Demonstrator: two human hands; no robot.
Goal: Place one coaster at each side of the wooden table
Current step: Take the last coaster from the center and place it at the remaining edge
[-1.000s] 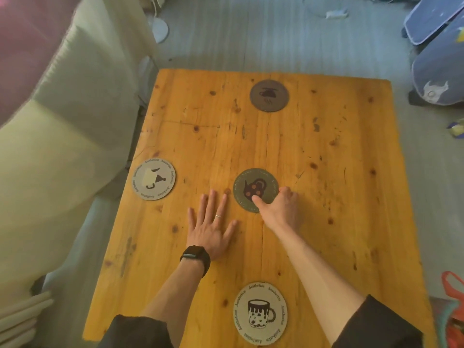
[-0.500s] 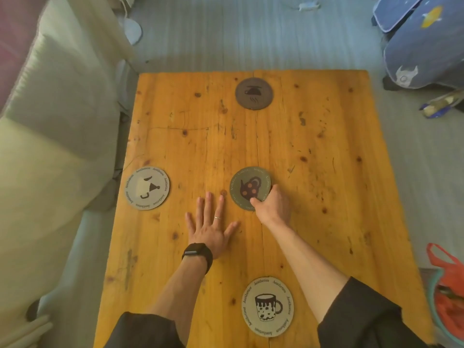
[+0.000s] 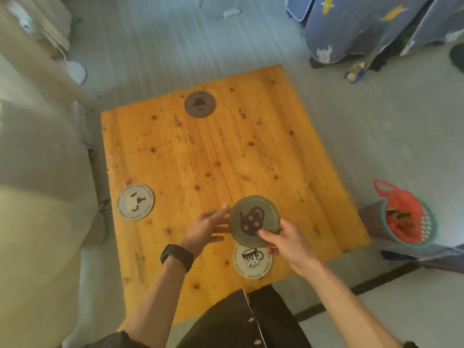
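Note:
The wooden table (image 3: 251, 151) carries three flat round coasters. A brown coaster (image 3: 200, 104) lies at the far edge, a pale coaster (image 3: 135, 202) at the left edge, and a pale mug-print coaster (image 3: 252, 261) at the near edge. My right hand (image 3: 288, 241) grips a dark green teapot-print coaster (image 3: 254, 221) by its lower right rim and holds it raised above the table, partly over the mug-print coaster. Just left of it my left hand (image 3: 207, 228), a black watch on its wrist, hovers with fingers spread, fingertips close to the coaster's left rim.
A cream sofa (image 3: 37, 197) runs along the table's left side. A teal basket with an orange net bag (image 3: 406, 217) stands by the table's right edge. Blue patterned fabric (image 3: 364, 23) covers something at the far right. Grey floor surrounds the table.
My right hand has picked the teapot-print coaster up from the table's middle. My left hand has lifted off the wood. The camera has pulled back and tilted.

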